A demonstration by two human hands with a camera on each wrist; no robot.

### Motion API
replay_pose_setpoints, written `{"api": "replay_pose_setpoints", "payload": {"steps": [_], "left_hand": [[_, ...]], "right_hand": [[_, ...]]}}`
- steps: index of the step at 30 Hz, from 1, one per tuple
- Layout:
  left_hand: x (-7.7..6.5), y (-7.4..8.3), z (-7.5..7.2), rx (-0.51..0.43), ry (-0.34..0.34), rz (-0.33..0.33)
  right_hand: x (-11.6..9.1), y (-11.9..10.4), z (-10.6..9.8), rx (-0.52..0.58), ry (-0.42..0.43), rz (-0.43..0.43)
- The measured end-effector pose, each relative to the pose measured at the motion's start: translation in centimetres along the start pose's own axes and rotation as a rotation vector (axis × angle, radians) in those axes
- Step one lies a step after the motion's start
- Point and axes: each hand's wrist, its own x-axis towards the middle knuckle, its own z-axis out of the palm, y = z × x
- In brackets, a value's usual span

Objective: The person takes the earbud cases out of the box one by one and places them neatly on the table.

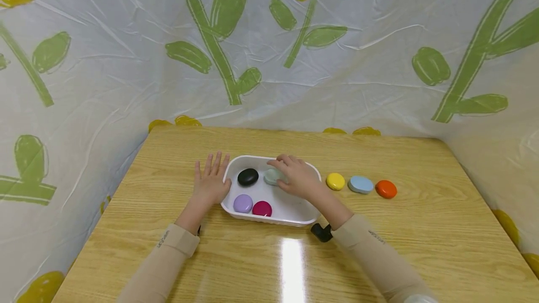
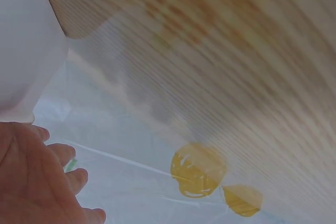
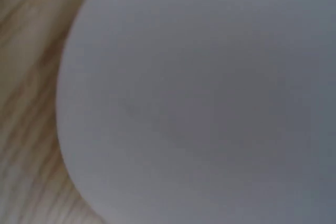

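Reaching into the white tray (image 1: 290, 205)

With right hand (image 1: 298, 177) bent over pale green piece (image 1: 271, 178), far middle inside; cannot tell whether gripping it. With left hand (image 1: 210, 187) spread wide at left rim, holding nothing.

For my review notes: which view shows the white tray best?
The head view: it shows nearly the whole white tray from above. The left wrist view catches only part of its side; the right wrist view shows one rounded end, blurred.
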Motion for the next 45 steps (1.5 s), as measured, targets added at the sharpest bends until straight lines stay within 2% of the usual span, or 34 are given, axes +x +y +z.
{"api": "replay_pose_setpoints", "payload": {"steps": [8, 12, 16, 28, 37, 45], "left_hand": [[-0.1, 0.1, -0.3, -0.011, -0.018, -0.009], [-0.1, 0.1, -0.2, 0.007, -0.015, -0.007], [0.0, 0.1, -0.1, 0.002, -0.012, -0.009], [-0.2, 0.3, -0.3, 0.002, 0.000, -0.007], [-0.2, 0.3, -0.4, 0.002, -0.004, -0.011], [-0.1, 0.2, -0.3, -0.013, -0.021, -0.008]], "right_hand": [[0.5, -0.5, 1.9, -0.051, -0.052, -0.047], [0.5, -0.4, 3.0, -0.095, -0.053, -0.068], [0.4, -0.5, 3.5, -0.087, -0.055, -0.066], [0.1, -0.6, 3.7, -0.050, -0.018, -0.064], [-0.3, -0.9, 3.7, -0.106, -0.014, -0.059], [-0.9, -1.0, 2.6, -0.088, -0.001, -0.071]]}}
